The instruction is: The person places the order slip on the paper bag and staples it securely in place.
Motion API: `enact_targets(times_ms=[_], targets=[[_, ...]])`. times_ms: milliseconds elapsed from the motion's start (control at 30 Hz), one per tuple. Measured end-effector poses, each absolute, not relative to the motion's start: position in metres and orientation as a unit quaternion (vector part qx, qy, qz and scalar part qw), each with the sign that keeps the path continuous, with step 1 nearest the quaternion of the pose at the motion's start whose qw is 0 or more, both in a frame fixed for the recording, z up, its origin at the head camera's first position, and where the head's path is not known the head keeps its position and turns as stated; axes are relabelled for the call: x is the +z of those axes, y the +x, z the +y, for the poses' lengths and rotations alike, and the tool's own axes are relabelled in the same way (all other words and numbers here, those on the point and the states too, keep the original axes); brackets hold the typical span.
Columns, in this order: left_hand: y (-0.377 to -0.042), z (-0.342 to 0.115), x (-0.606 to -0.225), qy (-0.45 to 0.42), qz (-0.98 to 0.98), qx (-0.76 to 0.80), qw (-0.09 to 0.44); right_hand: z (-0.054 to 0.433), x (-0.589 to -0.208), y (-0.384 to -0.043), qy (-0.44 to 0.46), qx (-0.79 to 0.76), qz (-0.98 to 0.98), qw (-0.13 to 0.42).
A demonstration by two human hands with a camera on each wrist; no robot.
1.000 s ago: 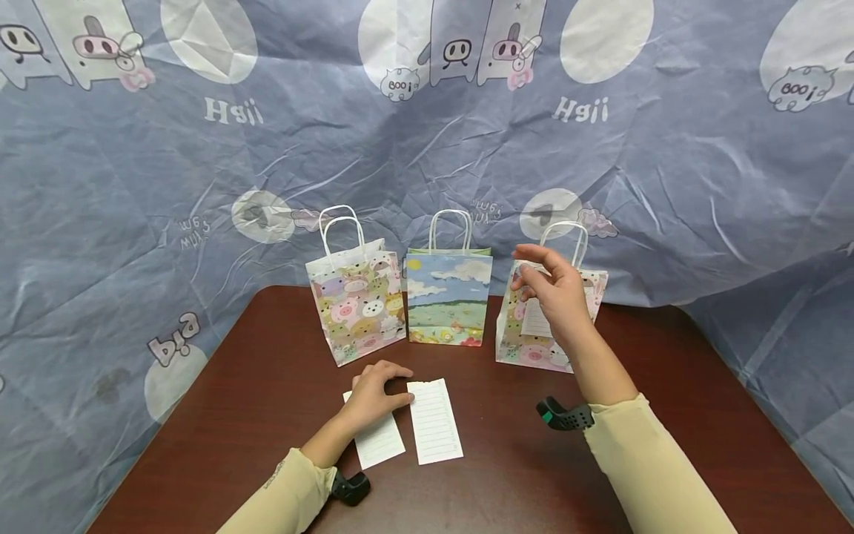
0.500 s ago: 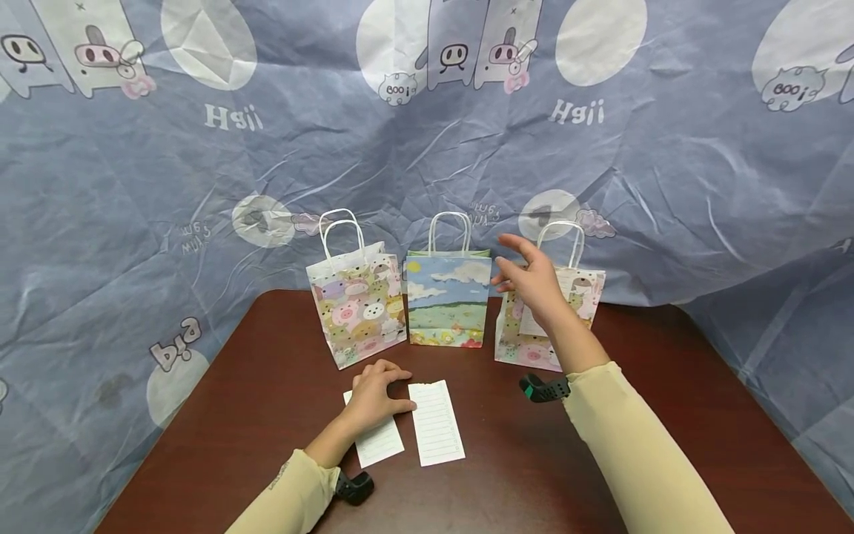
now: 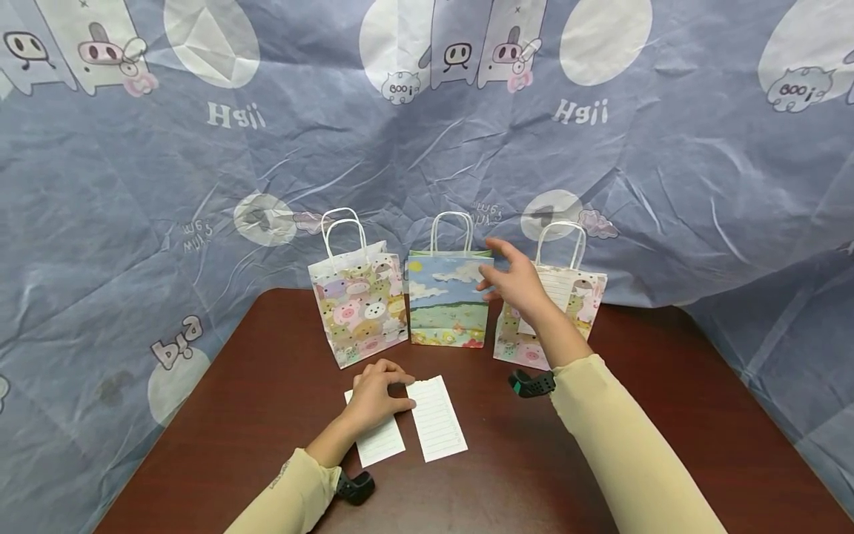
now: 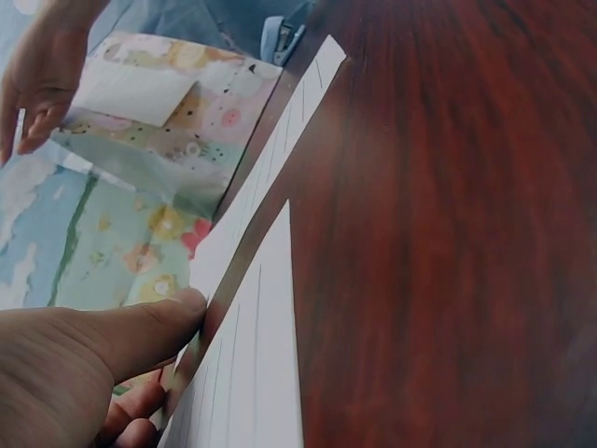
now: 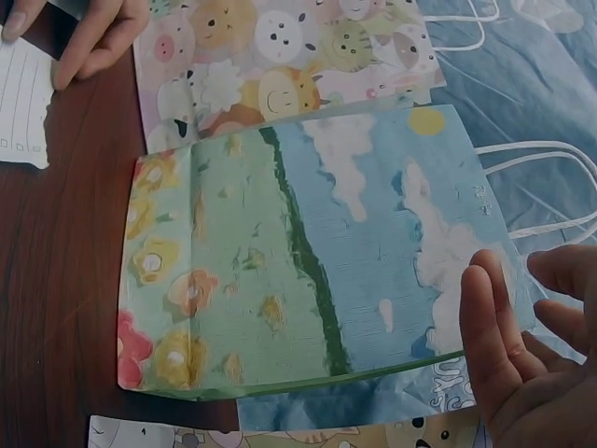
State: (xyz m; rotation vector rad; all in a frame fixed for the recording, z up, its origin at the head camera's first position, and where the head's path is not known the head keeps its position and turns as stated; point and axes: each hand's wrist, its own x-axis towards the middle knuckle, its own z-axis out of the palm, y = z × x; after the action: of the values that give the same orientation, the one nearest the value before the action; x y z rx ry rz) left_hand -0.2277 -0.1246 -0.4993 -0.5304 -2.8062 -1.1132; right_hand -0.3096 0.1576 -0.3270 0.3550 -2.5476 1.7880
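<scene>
Several lines mark two white paper slips on the table. My left hand (image 3: 375, 394) lies over the left slip (image 3: 382, 443), while its thumb and fingertips pinch the near-left top corner of the right slip (image 3: 438, 421). In the left wrist view, the thumb (image 4: 154, 331) presses at that slip's edge. My right hand (image 3: 519, 283) is raised with loosely bent fingers and holds nothing. Its fingertips are at the upper right edge of the middle gift bag (image 3: 443, 300), printed with sky and meadow. Behind the hand, a lined slip (image 3: 554, 285) shows on the right animal-print bag (image 3: 586, 305).
Another animal-print gift bag (image 3: 360, 308) stands at the left of the row, turned slightly. All the bags have white twisted handles. A patterned blue-grey cloth (image 3: 427, 148) hangs behind the dark red wooden table (image 3: 280, 356).
My right hand has moved left from the right bag to the middle bag, uncovering more of the slip there. The right slip's lower end has swung a little outward; my left hand stays nearly still.
</scene>
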Motion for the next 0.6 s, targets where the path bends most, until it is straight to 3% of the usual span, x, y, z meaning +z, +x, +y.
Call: enact_targets(times_ms=[600], targets=[[-0.2267, -0.124, -0.4979, -0.165, -0.914, -0.366, 0.057, 0.1482, -0.3334, -0.3048, 0.11, 0.52, -0.846, 0.035]])
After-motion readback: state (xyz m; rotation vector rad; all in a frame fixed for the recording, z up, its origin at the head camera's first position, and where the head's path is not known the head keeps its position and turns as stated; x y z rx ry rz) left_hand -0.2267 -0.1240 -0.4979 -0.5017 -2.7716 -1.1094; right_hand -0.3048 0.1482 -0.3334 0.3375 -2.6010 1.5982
